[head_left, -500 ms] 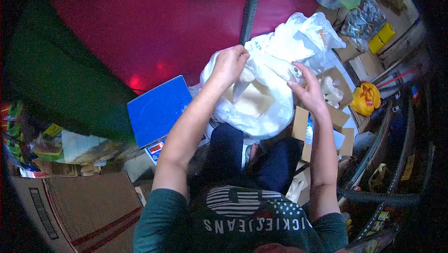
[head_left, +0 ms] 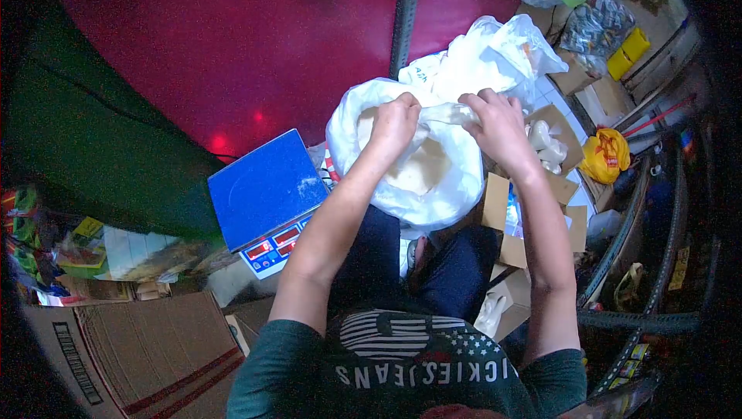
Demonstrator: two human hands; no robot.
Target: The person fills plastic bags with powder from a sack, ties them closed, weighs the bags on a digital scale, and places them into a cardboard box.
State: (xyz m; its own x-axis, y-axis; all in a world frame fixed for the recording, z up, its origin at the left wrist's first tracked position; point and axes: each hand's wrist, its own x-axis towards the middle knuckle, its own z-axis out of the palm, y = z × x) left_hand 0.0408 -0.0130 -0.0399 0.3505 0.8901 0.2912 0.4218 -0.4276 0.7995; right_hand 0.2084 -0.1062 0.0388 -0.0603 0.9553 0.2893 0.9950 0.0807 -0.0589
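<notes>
A big white plastic sack stands with its mouth rolled open in front of my knees, pale powdery or grainy stuff inside. Above that mouth, a small clear plastic bag stretches between my hands. My left hand is closed on one end, over the sack's middle. The fingers of my right hand pinch the other end, near the far right of the rim. What the small bag contains is partly hidden behind my left hand.
Left of the sack sits a digital scale with a blue platform and lit red digits. An open carton and another with white filled bags stand at right, near a yellow bag. Metal shelving borders the right side.
My right hand has moved in to the left and closed on the small bag, which is now drawn out sideways between both hands. More of the scale's display shows.
</notes>
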